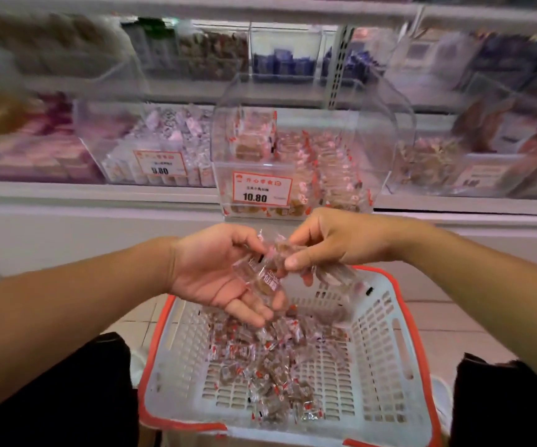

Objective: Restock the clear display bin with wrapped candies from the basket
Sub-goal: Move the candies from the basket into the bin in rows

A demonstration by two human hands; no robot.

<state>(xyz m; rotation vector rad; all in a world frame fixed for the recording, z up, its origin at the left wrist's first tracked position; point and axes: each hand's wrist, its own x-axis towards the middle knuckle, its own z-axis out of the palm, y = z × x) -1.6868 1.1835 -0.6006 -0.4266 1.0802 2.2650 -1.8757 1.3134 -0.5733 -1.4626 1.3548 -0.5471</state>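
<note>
A white plastic basket with a red rim sits low in front of me, with several wrapped brown candies on its bottom. Above it, my left hand lies palm up and cups a small pile of wrapped candies. My right hand meets it from the right and pinches candies at the top of that pile with thumb and fingers. Straight ahead on the shelf stands the clear display bin, lid tilted up, with a 10.80 price label and similar candies inside.
More clear bins flank it: one with a 9.80 label to the left, another to the right, blurred. A white shelf ledge runs below them. A higher shelf holds more bins. Dark trouser legs frame the basket.
</note>
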